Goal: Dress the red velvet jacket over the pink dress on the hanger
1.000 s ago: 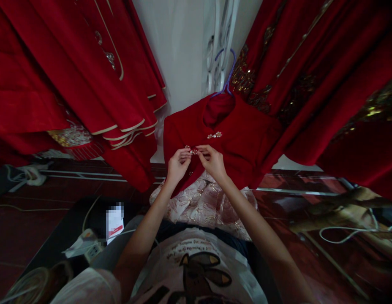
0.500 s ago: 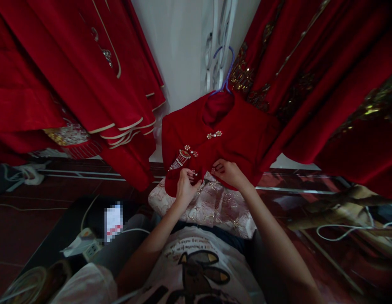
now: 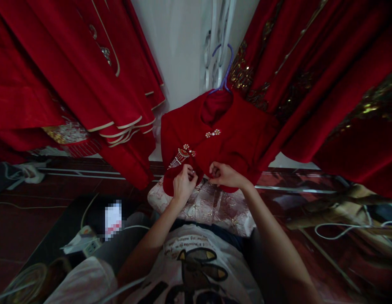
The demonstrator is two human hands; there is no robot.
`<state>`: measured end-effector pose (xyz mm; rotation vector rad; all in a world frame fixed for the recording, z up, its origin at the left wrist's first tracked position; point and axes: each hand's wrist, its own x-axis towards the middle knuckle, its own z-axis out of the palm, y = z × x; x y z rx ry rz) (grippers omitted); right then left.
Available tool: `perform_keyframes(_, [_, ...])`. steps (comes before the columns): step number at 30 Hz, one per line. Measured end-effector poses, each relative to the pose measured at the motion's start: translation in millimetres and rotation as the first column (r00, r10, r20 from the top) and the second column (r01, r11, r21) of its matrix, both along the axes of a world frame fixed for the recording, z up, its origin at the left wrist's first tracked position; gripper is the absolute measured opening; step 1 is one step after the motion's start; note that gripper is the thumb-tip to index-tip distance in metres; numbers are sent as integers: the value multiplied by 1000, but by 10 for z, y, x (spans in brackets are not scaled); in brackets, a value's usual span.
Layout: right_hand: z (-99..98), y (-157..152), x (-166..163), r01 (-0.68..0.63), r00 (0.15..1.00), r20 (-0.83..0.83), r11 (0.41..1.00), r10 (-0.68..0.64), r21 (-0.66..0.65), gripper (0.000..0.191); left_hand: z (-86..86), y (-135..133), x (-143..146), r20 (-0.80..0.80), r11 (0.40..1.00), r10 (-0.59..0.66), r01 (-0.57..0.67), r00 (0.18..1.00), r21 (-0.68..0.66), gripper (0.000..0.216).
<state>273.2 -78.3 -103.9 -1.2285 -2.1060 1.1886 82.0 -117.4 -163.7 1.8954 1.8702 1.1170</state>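
Observation:
A red jacket [image 3: 243,139] hangs on a purple hanger [image 3: 228,76], its lower front lying over a pale patterned cushion [image 3: 202,207] on my lap. My left hand [image 3: 184,182] is closed on the jacket's front edge at the left, by a small jewelled fastener partly hidden by the fingers. Opposite it, my right hand [image 3: 224,174] pinches the other front edge. Between the two hands the edges stand apart, with the cushion showing through. Higher on the front sit a beaded tassel brooch [image 3: 180,158] and a pearl-like flower clasp [image 3: 213,134].
Red garments with pale piping [image 3: 120,84] hang at left, others with gold sequins [image 3: 243,76] at right. Behind is a white metal frame [image 3: 216,46]. A power strip [image 3: 92,247] with cords lies at lower left; wooden pieces [image 3: 329,211] with a white cord lie at right.
My left hand has curled more tightly around its edge of the jacket. The right fingers have folded in and shifted slightly left, and the view has moved a little.

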Motion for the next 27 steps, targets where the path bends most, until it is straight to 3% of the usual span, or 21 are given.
perform_keyframes(3, [97,-88,-35,-76,995,-79,993,69,-94,23,-46,-10,-45,-74,999,-21,24,997,47,14])
perform_keyframes(6, [27,-115,-173,-5,993,-121,999,9,37,22,-100,7,-123,-164,994,-3,21,986,109,12])
perform_keyframes(9, [-167,-82,-354,163,979,-153,973,-138,165,22,-134,37,-201,-159,983,-25,53,987,176,12])
perform_keyframes(13, [-409,-15,-527,324,934,-215,930,-286,172,27,-145,56,-233,58,971,-121,106,991,216,13])
perform_keyframes(18, [-484,22,-560,353,924,-220,919,-313,175,16,-172,81,-138,412,994,-92,57,907,95,13])
perform_keyframes(27, [-576,-51,-632,432,892,-283,848,-352,305,13,-203,81,-89,614,998,-68,64,786,29,20])
